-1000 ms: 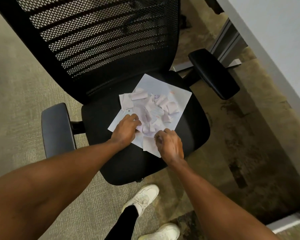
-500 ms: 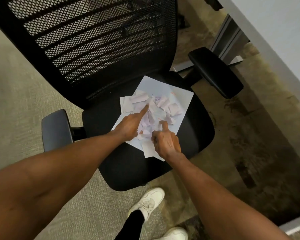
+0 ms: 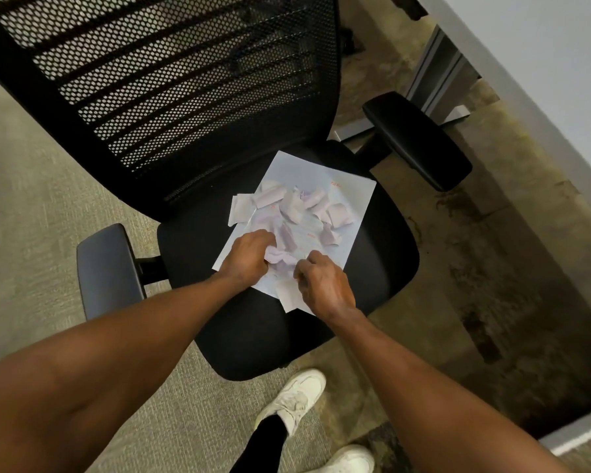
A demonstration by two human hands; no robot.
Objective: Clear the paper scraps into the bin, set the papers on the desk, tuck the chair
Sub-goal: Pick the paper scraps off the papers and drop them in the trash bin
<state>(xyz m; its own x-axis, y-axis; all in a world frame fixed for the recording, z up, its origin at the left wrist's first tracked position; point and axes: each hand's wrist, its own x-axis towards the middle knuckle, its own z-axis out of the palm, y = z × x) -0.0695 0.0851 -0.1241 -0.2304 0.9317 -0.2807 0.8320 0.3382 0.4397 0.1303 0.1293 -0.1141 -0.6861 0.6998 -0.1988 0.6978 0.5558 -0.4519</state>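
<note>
I am standing over the black office chair, both bare arms reaching down to its seat, where a white sheet of paper lies flat with a pile of torn paper scraps heaped on it. My left hand rests on the near left part of the sheet, its fingers curled in and closed around a crumpled scrap at the near edge of the pile. My right hand sits just beside it on the near right corner, knuckles up and fingers bent inward; I cannot tell whether they have pinched a scrap or are only pressing on the paper. One scrap hangs over the sheet's left edge onto the seat, and another piece pokes out under my right hand toward the front of the seat. The mesh backrest rises beyond the sheet, with an armrest on each side. The tabletop runs along the upper right, well apart from the papers, and the chair stands out from it on the carpet. My white shoes show below the seat's front edge.
</note>
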